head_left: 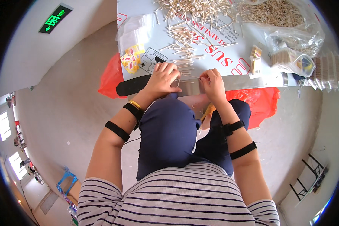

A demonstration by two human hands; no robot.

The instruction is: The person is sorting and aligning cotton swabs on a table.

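Observation:
Cotton swabs lie on the table in a big loose heap, with a smaller scattered bunch nearer me. At the near edge, my left hand has its fingers curled and closed around some cotton swabs, whose ends stick out to the right. My right hand is a little apart from it, thumb and fingers pinching the end of a single cotton swab. The palms of both hands are hidden from above.
Clear plastic bags and yellow printed labels sit at the table's left. A small filled pack stands right of centre, near a big bag of swabs and several packed bundles. Red plastic bags hang below the edge.

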